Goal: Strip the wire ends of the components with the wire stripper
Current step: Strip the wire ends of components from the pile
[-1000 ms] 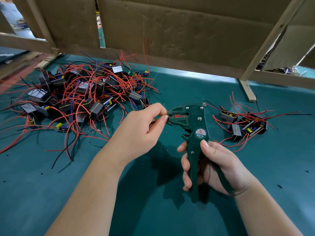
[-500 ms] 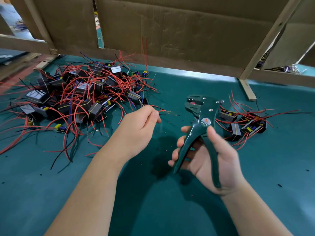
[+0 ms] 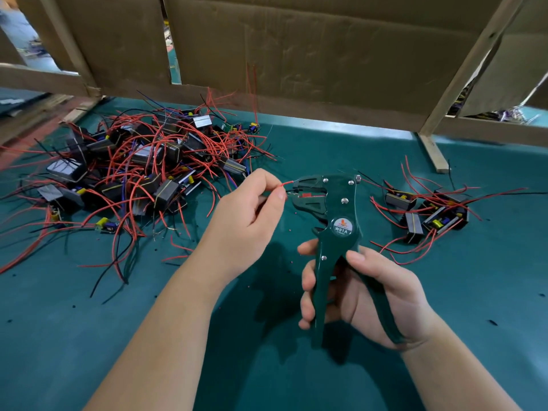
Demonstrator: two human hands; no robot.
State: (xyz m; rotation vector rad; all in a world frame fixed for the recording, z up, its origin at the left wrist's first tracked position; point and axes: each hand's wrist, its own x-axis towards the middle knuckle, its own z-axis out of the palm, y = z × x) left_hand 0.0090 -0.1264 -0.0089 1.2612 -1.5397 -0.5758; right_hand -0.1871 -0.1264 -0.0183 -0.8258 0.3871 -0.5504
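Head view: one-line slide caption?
Left hand holds a red wire in the green wire stripper gripped by the right hand.

Work surface: teal cloth-like covering, dotted with small dark specks. Far edge: brown cardboard panels, creased, standing upright. Wooden rail at far left. Slanted wooden batten toward far right corner. Narrow gap between panels (bright space beyond, blurred). Pale light strip along far edge.
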